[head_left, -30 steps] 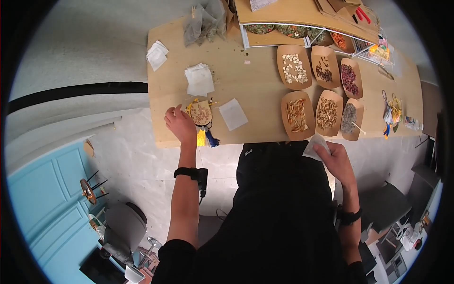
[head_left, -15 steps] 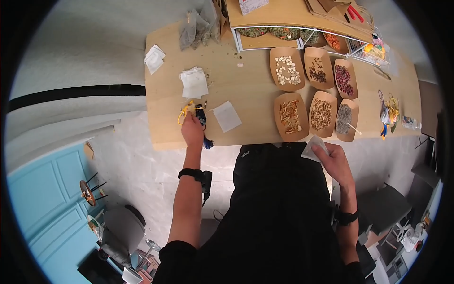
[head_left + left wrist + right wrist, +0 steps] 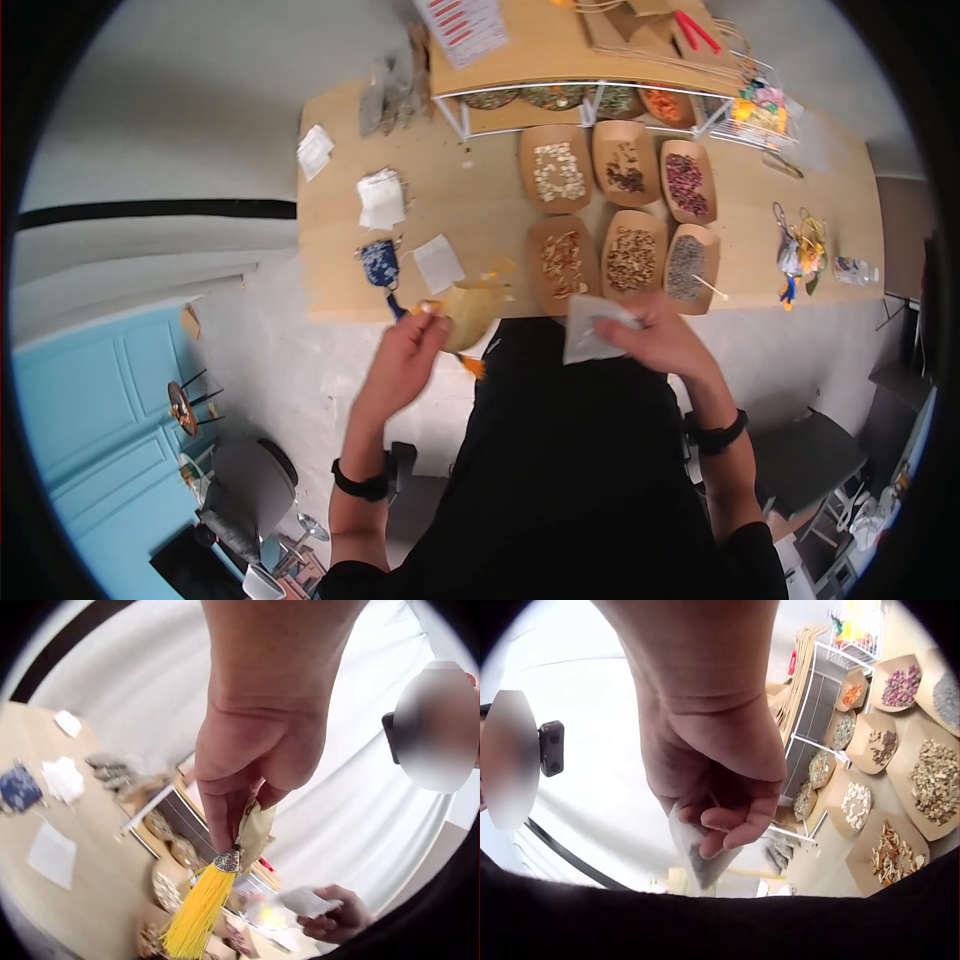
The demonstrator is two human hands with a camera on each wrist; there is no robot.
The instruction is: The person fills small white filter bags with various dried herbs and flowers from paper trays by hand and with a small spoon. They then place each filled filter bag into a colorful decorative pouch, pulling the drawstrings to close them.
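My left hand (image 3: pixel 405 355) pinches a pale yellow sachet pouch (image 3: pixel 472 315) in front of my body, off the table's near edge. A bright yellow tassel (image 3: pixel 199 911) with a metal cap hangs from the pouch in the left wrist view. My right hand (image 3: pixel 665 335) grips a white bag (image 3: pixel 590 330) between thumb and fingers. Dark contents show through that thin bag (image 3: pixel 705 859) in the right wrist view. A blue patterned pouch (image 3: pixel 380 264) with a blue tassel lies on the table beyond my left hand, left of a flat white bag (image 3: pixel 439 263).
Several paper trays of dried herbs, including one of chips (image 3: pixel 632 255) and one of dark red buds (image 3: pixel 686 184), stand along the table. White bags (image 3: pixel 382 200) are stacked at left. A shelf (image 3: pixel 560 70) stands behind, and tasselled pouches (image 3: pixel 800 245) lie at right.
My left hand reached down, picked up the yellow pouch, and brought it toward my body, leaving the blue pouch on the table. My right hand moved inward with the white bag.
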